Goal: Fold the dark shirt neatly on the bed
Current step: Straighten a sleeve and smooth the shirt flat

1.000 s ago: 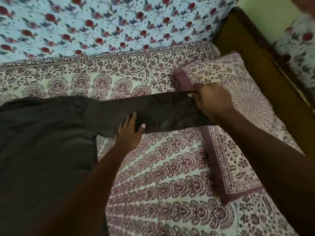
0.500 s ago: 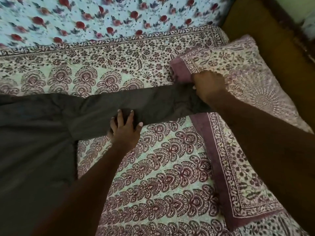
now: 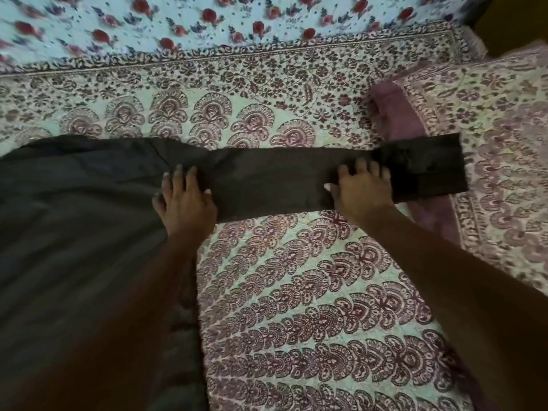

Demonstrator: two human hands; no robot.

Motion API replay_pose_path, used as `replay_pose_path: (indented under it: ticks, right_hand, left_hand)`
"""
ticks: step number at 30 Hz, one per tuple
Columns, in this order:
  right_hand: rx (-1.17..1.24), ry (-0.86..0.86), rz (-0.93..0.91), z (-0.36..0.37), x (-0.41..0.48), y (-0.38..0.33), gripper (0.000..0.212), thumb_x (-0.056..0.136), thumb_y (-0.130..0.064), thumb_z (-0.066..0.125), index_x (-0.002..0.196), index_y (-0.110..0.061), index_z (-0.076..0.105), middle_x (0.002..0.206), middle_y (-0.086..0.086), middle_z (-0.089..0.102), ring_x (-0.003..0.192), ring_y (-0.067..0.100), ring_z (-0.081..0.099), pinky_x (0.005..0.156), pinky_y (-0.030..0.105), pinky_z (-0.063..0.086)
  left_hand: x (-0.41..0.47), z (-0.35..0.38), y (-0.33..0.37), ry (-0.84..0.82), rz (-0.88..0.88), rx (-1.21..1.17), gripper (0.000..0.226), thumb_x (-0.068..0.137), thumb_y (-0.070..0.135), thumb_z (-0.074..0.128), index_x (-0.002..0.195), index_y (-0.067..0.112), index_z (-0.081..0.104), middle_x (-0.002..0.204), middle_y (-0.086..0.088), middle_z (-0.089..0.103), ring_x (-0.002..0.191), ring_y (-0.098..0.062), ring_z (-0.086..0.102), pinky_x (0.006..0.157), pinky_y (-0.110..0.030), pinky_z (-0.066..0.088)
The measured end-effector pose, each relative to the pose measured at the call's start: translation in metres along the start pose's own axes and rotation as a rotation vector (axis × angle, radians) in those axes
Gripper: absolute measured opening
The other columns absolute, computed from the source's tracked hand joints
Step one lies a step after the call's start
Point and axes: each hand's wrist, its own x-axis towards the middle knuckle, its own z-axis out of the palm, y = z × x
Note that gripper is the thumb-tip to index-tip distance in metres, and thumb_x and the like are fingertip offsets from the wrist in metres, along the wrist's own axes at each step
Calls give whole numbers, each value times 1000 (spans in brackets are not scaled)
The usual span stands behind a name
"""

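Two bare forearms reach up from the near edge onto the bed [image 3: 311,292], which is covered in a maroon-and-cream paisley spread. The left hand [image 3: 185,203] lies palm down where the sleeve [image 3: 281,179] meets the body of the dark shirt [image 3: 74,218]; its fingers [image 3: 178,180] are spread flat and grip nothing. The right hand [image 3: 363,191] presses the sleeve further along, its fingers [image 3: 361,170] likewise splayed and flat on the cloth. The shirt's body fills the left side of the bed, and the sleeve runs straight to the right, its cuff end lying over the corner of a pillow [image 3: 489,129] in matching print. Beyond the spread's bordered far edge lies a light blue sheet [image 3: 207,28] with red flowers. At the far right corner a bit of brown surface shows.
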Motion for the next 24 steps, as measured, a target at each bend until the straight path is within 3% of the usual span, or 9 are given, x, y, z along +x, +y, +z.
replay_pose_path:
  ticks: [2,5,8,10,13,16,21,24]
  right_hand:
    - [80,154,-118,-2,3,-43,50,99,-38,48,138,-8,53,145,28,48,133,48,44,108,58,36]
    - [243,102,-377,-10,13,-117,60,99,-27,53,155,-10,37,167,17,24,153,41,22,118,57,28]
    - [302,51,-506,-5,33,-182,79,94,-26,62,162,-12,24,172,7,12,159,31,9,122,51,21]
    - [302,43,-531,10,47,-203,77,97,-34,61,162,-17,24,172,3,13,159,27,8,123,51,23]
    - [223,107,-484,34,54,-183,61,104,-59,30,162,-42,20,173,-4,9,160,23,6,126,55,14]
    - [205,143,-296,47,41,-122,65,95,-80,18,156,-59,7,174,-6,2,160,24,1,125,61,8]
    - [242,57,75,52,29,-30,75,89,-88,21,155,-60,-2,173,-6,-4,160,31,-1,123,67,8]
    - [170,45,-3,50,24,-8,77,88,-88,16,157,-57,2,173,-2,0,159,35,2,123,66,13]
  left_hand:
    - [12,-3,-24,-63,17,87,76,94,59,52,160,33,23,173,0,7,159,-28,-2,123,-64,1]
    - [21,1,-43,-238,3,151,101,74,97,35,157,54,-3,171,10,-14,158,-27,-15,119,-68,-7]
    - [20,9,-51,-235,-14,70,116,52,108,28,152,62,-9,169,17,-19,158,-25,-16,118,-71,-2]
    - [20,14,-54,-219,0,56,123,44,108,27,152,62,-8,169,17,-18,158,-25,-15,118,-71,-1]
    - [25,9,-55,-291,-4,53,126,44,108,38,150,63,-13,167,18,-26,156,-25,-22,117,-71,-5]
    - [28,3,-55,-342,11,59,127,47,107,43,148,63,-20,164,18,-34,154,-25,-29,116,-72,-9]
    - [23,0,-43,-318,48,162,125,62,101,45,156,49,-19,166,6,-33,154,-32,-27,118,-70,-8]
    - [16,7,-13,-188,331,187,106,81,79,54,162,40,-3,170,4,-23,157,-32,-18,122,-66,-2]
